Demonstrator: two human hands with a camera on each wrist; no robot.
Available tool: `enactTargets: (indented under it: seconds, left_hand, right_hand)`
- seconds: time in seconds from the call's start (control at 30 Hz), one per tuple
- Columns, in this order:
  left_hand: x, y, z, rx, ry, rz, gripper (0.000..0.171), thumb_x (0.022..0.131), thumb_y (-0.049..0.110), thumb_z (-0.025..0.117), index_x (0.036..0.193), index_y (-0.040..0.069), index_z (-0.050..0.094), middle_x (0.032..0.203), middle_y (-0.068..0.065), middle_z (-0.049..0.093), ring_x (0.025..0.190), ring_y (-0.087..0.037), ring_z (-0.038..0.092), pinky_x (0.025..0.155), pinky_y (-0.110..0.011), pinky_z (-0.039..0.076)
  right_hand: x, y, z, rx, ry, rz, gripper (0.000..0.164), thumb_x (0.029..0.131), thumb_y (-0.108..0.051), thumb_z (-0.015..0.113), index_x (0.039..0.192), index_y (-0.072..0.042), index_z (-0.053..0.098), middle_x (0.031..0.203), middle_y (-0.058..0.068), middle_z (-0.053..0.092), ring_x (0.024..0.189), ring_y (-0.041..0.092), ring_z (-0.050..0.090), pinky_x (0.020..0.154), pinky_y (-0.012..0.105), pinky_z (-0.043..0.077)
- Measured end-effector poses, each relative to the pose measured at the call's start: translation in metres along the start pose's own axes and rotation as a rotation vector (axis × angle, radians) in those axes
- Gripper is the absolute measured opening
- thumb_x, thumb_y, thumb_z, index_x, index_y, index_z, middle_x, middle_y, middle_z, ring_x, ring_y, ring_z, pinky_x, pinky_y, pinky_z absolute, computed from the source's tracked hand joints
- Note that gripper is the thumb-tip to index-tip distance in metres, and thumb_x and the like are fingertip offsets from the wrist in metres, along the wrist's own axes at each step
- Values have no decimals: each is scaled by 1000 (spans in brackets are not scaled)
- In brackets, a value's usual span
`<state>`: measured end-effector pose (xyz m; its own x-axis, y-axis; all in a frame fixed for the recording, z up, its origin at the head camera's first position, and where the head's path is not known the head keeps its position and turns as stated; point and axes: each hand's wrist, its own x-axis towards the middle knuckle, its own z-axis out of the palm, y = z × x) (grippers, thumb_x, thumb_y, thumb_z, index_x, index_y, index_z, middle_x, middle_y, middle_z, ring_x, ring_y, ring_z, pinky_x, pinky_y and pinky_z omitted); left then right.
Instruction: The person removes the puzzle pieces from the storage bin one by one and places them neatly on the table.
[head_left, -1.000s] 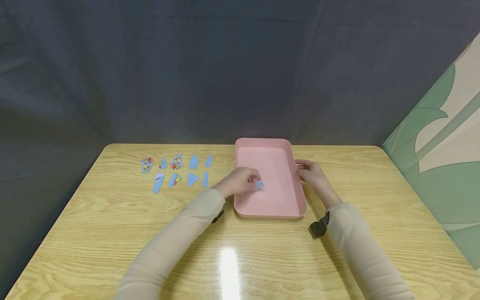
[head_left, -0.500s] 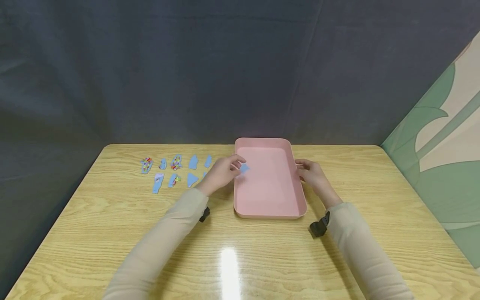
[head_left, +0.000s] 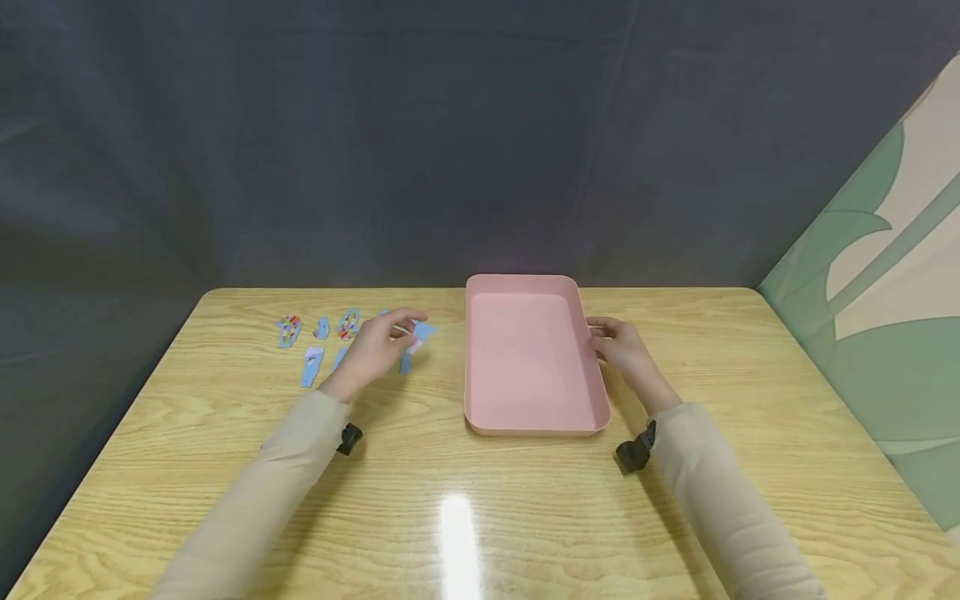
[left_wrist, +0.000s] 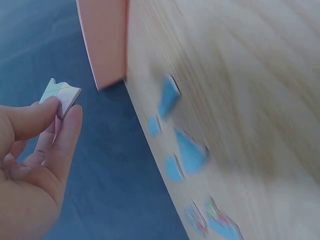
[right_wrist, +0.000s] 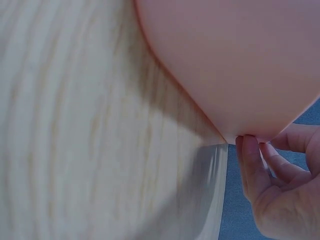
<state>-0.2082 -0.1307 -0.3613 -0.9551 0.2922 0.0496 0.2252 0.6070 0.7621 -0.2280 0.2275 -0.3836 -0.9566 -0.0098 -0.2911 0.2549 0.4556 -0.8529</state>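
Observation:
My left hand (head_left: 371,352) hovers over the loose puzzle pieces left of the pink tray (head_left: 536,430). Between its thumb and fingertips it pinches a small puzzle piece (head_left: 423,332), light blue with a pale patch. Up close in the left wrist view, the held puzzle piece (left_wrist: 65,94) has a jagged outline and a pale edge. Fingertips of my right hand (head_left: 628,352) hold the right side of the tray at its rim; the right wrist view has them against the tray wall (right_wrist: 235,75).
On the left of the wooden table (head_left: 405,500) lie several puzzle pieces in two rough rows, among them a colourful piece (head_left: 288,331) and a blue one (head_left: 312,367). My left hand hides some. A dark curtain (head_left: 480,142) hangs behind; a patterned panel (head_left: 892,275) stands right.
My left hand has moved left out of the tray, carrying the puzzle piece over to the loose pieces. My right hand has stayed at the tray's side.

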Motion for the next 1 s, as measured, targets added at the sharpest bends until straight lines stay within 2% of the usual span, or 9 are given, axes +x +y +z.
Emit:
enactTargets:
  seconds: [0.1, 0.3, 0.5, 0.6, 0.83, 1.0]
  left_hand:
    - [-7, -11, -10, 15, 13, -28, 36, 95, 3, 53, 132, 5, 53, 117, -21, 58, 109, -40, 59, 84, -43, 55]
    - [-16, -31, -30, 35, 20, -134, 40, 97, 3, 50, 136, 5, 48, 124, -24, 55, 114, -42, 56, 88, -46, 53]
    - [-25, -47, -45, 42, 39, -174, 42, 96, 1, 50, 138, 2, 45, 125, -27, 52, 117, -44, 53, 91, -47, 52]
    - [-29, -53, -52, 44, 46, -189, 43, 96, 1, 50, 139, 1, 44, 127, -28, 51, 117, -46, 52, 94, -50, 50]
    - [-39, -67, -69, 13, 54, -251, 47, 96, -2, 47, 142, 0, 39, 130, -30, 47, 118, -46, 50, 94, -49, 50]
    - [-44, -78, -79, -57, 77, -313, 51, 96, -2, 45, 145, -4, 33, 135, -33, 41, 121, -44, 47, 94, -45, 52]
  right_hand:
    - [0, 0, 0, -6, 0, 5, 47, 99, -6, 39, 145, 4, 34, 139, 28, 43, 123, 33, 49, 100, 35, 49]
    - [2, 0, 0, -5, 6, 2, 47, 99, -6, 39, 145, 3, 34, 139, 28, 44, 122, 33, 50, 98, 32, 50]
    - [1, 0, 0, -8, 4, -1, 47, 99, -6, 39, 145, 3, 34, 139, 28, 44, 123, 34, 49, 102, 38, 48]
    - [1, 0, 0, -11, 2, -3, 48, 98, -6, 40, 144, 3, 35, 139, 28, 44, 124, 34, 49, 102, 37, 48]
    - [1, 0, 0, -7, 3, 0, 48, 98, -6, 40, 145, 3, 34, 139, 28, 44, 125, 35, 49, 104, 40, 47]
    - [2, 0, 0, -9, 6, 5, 48, 98, -6, 41, 145, 3, 34, 139, 28, 44, 124, 35, 49, 104, 40, 47]
